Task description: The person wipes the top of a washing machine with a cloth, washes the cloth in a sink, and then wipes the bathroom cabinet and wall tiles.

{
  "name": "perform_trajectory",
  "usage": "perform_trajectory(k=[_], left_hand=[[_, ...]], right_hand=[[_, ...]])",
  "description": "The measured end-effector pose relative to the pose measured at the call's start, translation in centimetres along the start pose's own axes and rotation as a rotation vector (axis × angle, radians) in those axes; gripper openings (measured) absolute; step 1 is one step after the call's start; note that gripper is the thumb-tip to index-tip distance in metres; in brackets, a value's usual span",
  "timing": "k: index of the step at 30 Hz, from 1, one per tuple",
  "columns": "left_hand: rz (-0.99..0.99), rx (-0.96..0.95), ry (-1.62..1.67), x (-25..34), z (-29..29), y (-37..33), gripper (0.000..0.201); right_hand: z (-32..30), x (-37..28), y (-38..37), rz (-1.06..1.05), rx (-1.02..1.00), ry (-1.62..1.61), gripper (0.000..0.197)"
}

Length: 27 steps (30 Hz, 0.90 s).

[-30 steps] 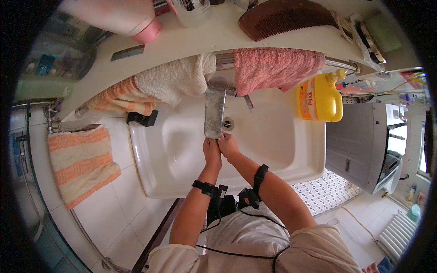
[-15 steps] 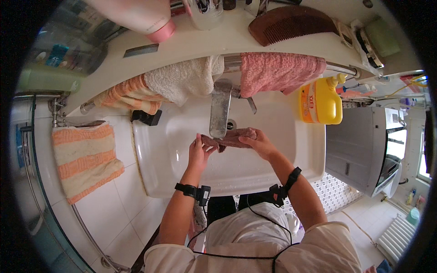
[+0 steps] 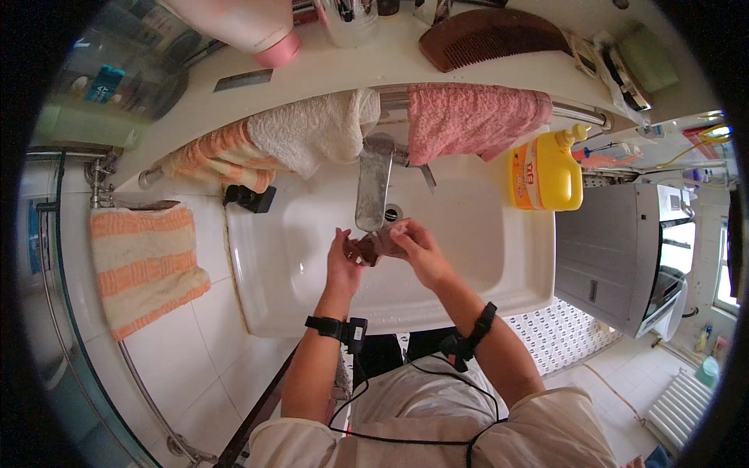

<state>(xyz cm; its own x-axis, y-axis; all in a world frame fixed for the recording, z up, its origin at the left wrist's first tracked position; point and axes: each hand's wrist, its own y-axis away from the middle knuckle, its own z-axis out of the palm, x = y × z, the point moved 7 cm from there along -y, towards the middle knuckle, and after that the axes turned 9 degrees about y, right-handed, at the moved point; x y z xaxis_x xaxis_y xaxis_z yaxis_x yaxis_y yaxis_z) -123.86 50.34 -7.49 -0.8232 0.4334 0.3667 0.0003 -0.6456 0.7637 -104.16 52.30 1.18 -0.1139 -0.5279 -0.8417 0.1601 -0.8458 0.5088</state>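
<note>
A small brown cloth (image 3: 364, 249), bunched up and dark as if wet, is held over the white sink (image 3: 468, 242) right under the end of the metal faucet (image 3: 374, 187). My left hand (image 3: 341, 264) grips its left end between thumb and fingers. On the other side, my right hand (image 3: 419, 248) pinches the cloth's right part, with the fingers bent over it. Both hands are close together, and parts of the cloth are hidden behind the fingers. Whether water is running cannot be made out.
A yellow pump jug (image 3: 548, 173) stands on the sink's right rim. Pink (image 3: 476, 121) and white (image 3: 316, 129) towels hang from a rail behind the faucet. A wooden comb (image 3: 495, 39) lies on the shelf above. A washing machine (image 3: 605, 253) is at the right.
My right hand has moved left toward my left hand. The cloth, stretched out sideways before, is now bunched between them.
</note>
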Motion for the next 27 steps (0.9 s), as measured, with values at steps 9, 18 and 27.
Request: perform_trajectory(k=[9, 18, 27], left_hand=[[-0.035, -0.416, 0.015, -1.4, 5.3, 3.0, 0.053], [0.127, -0.337, -0.149, -2.1, 6.9, 3.2, 0.025], [0.591, -0.011, -0.825, -1.5, 2.4, -1.6, 0.031]], right_hand=[[3.8, -1.1, -0.5, -0.248, -0.054, 0.319, 0.028], [1.0, 5.7, -1.7, 0.297, 0.322, -0.059, 0.055], [7.9, 3.2, -2.3, 0.32, 0.099, -0.363, 0.059]])
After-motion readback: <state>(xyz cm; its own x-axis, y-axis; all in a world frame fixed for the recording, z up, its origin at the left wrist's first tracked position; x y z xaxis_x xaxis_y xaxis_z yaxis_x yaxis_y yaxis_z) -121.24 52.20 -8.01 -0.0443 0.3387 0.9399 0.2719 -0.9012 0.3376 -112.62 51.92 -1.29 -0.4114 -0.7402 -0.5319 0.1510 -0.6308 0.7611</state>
